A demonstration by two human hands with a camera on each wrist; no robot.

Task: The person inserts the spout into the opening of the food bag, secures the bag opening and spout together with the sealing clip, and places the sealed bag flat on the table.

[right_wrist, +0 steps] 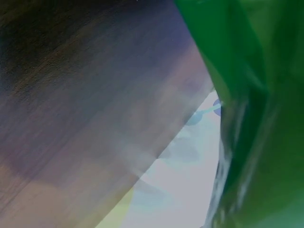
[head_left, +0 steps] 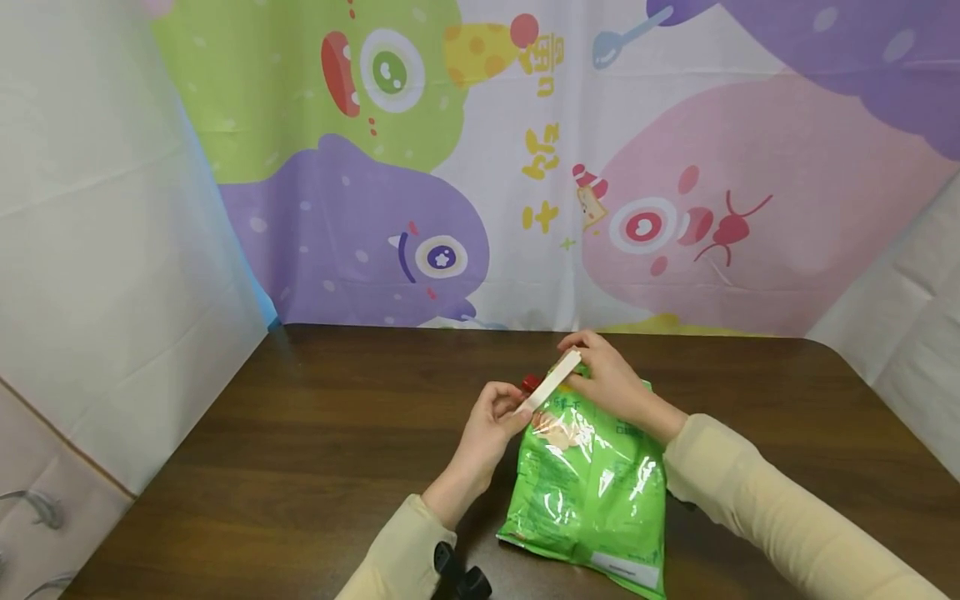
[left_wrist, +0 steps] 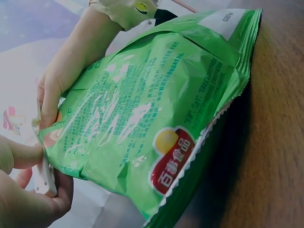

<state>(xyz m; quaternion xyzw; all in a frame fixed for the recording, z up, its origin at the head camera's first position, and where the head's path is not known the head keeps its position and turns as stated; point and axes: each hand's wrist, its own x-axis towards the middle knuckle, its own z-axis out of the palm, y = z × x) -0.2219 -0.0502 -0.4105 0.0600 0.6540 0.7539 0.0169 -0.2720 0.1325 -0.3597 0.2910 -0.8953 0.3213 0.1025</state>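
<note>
A shiny green snack bag (head_left: 592, 492) stands tilted over the table, its printed back towards me. Across its top edge lies a white bag clip (head_left: 551, 381), slanting up to the right. My left hand (head_left: 487, 429) pinches the clip's lower end between thumb and fingers; the left wrist view shows that end of the clip (left_wrist: 44, 178) between them. At the upper end, my right hand (head_left: 611, 379) grips the clip and the bag's top corner, with some fingers hidden behind the bag. In the right wrist view, green film (right_wrist: 266, 118) fills the right side and no hand shows.
The dark brown wooden table (head_left: 337, 433) runs back to a cartoon-print curtain (head_left: 510, 275). A pale sheet (head_left: 112, 208) hangs on the left. A black device (head_left: 461, 575) sits by my left sleeve at the near edge. Grey cables (head_left: 37, 504) show at far left.
</note>
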